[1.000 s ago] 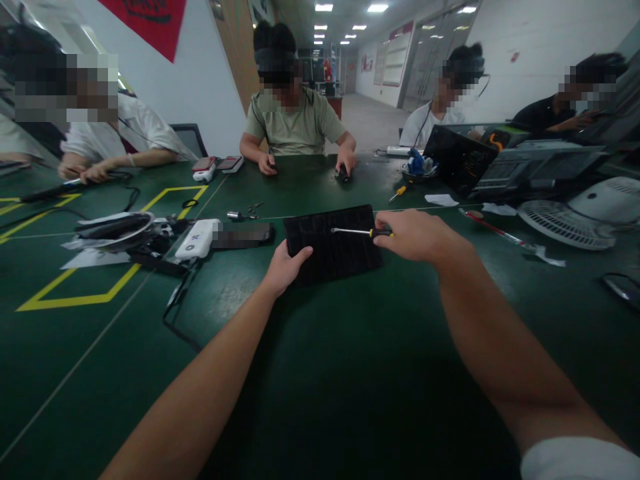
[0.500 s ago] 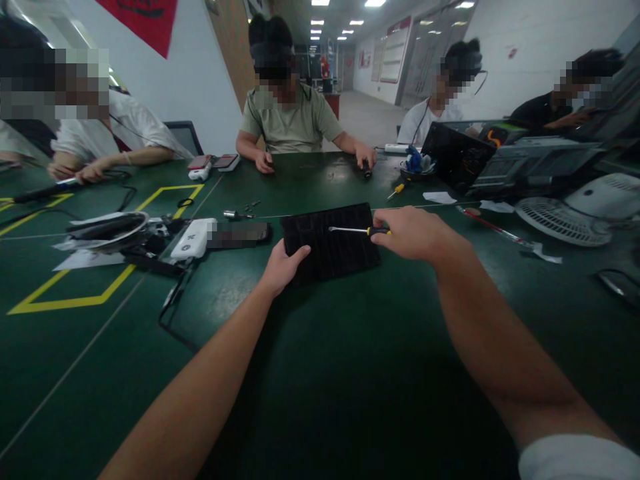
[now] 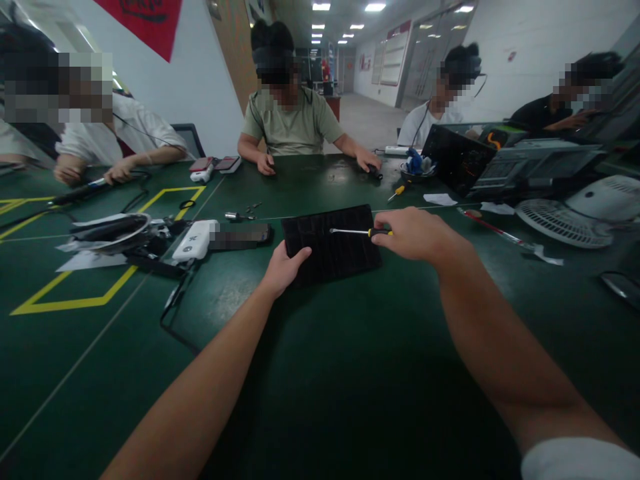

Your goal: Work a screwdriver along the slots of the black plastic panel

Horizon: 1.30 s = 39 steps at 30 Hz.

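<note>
A flat black rectangular panel (image 3: 345,257), ribbed or creased on its face, is held at a slight tilt over the green table (image 3: 350,373). My left hand (image 3: 287,270) grips its left edge, thumb on the face and the other fingers hidden behind. In my right hand (image 3: 413,232) is a screwdriver (image 3: 353,231) with a yellow-and-black handle and a thin metal shaft. The shaft points left across the panel, its tip near the panel's upper middle. Whether the tip touches the surface I cannot tell.
Left of the panel lie a white device (image 3: 196,241), a dark phone-like slab (image 3: 240,236), small metal parts (image 3: 235,216) and a heap of cables and papers (image 3: 107,237). To the right are a yellow-handled screwdriver (image 3: 397,193), a white fan (image 3: 567,223) and an opened computer case (image 3: 535,167). Several people sit around the table.
My hands, the panel and the screwdriver hold nearly the same place. The co-worker opposite has shifted a hand slightly right; the person at left has moved a long dark tool.
</note>
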Motion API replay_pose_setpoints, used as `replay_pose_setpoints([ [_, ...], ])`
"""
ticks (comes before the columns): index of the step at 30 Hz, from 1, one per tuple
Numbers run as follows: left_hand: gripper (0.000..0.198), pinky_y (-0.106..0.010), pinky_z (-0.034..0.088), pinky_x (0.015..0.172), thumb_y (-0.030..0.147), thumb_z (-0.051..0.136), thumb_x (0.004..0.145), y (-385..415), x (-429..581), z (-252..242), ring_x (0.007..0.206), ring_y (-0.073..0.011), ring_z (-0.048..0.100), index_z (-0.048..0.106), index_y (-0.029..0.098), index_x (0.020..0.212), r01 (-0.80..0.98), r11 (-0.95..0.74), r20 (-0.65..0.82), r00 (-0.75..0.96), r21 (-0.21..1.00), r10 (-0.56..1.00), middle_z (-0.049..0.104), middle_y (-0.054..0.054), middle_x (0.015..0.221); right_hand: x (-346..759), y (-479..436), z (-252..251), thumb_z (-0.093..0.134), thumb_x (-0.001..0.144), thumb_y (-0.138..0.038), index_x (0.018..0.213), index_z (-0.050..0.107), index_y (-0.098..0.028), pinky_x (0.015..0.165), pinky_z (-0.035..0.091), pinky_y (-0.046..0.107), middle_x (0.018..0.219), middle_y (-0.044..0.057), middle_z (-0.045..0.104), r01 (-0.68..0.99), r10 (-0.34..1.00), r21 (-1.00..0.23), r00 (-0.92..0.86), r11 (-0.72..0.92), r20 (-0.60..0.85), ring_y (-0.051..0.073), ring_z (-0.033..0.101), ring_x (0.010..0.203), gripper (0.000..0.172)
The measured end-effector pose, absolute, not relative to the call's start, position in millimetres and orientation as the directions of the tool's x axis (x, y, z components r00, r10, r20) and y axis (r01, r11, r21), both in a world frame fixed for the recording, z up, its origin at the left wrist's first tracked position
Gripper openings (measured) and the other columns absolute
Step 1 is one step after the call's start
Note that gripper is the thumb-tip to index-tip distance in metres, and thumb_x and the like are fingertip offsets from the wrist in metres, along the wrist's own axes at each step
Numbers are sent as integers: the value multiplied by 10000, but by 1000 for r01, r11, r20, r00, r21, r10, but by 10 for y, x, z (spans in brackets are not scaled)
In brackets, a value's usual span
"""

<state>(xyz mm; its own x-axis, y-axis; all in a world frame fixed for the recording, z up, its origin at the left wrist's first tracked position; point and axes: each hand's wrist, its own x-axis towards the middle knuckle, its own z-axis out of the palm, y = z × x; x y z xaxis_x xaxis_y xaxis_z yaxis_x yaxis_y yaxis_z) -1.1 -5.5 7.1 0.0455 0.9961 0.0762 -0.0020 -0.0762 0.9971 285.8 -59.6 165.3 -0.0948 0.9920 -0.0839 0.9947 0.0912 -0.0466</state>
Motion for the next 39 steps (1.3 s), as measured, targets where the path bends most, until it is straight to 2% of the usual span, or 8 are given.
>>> replay_pose_setpoints([
  [9,526,-650,543,1238,409,940,780,-40,-10,72,1301,-386,764,749,194,1221,2,-74,74,42,997,996,841,-134,1282,2865,-588,1654,559,1069,-489,1266,837,-282,920,561,521,1298,167,826,995,992,-51,-93,88,-90,423,742,1219,399],
  [17,535,-634,560,1215,417,945,773,-55,1,80,1289,-378,761,752,195,1221,-7,-78,78,41,997,996,834,-127,1261,2832,-591,1676,377,1133,-544,1249,825,-232,944,566,528,1353,203,801,997,985,-20,-79,76,-154,437,731,1270,558],
  [22,555,-631,566,1211,429,962,760,-63,1,93,1291,-388,764,756,194,1219,-11,-67,68,42,998,997,839,-130,1257,2825,-599,1677,373,1139,-522,1276,789,-236,909,553,504,1320,202,801,997,986,-43,-71,65,-149,425,737,1230,524],
  [28,563,-651,561,1218,440,968,756,-53,-13,71,1283,-392,773,760,201,1222,-3,-65,65,32,998,997,848,-124,1256,2865,-582,1650,586,1063,-521,1364,733,-259,877,545,467,1307,172,804,995,987,-51,-93,87,-129,395,749,1177,426],
  [34,575,-634,565,1210,456,966,765,-35,-28,42,1277,-387,773,759,201,1237,-3,-80,80,46,997,996,840,-129,1274,2883,-562,1628,572,1068,-483,1344,771,-265,895,554,480,1326,177,807,995,989,-31,-94,91,-118,411,742,1223,404],
  [39,603,-636,554,1218,473,978,735,-33,-21,44,1281,-394,769,757,188,1218,3,-74,74,32,997,997,845,-130,1259,2871,-553,1633,497,1094,-495,1269,824,-233,916,570,507,1289,195,816,995,984,-34,-98,94,-150,430,753,1214,455],
])
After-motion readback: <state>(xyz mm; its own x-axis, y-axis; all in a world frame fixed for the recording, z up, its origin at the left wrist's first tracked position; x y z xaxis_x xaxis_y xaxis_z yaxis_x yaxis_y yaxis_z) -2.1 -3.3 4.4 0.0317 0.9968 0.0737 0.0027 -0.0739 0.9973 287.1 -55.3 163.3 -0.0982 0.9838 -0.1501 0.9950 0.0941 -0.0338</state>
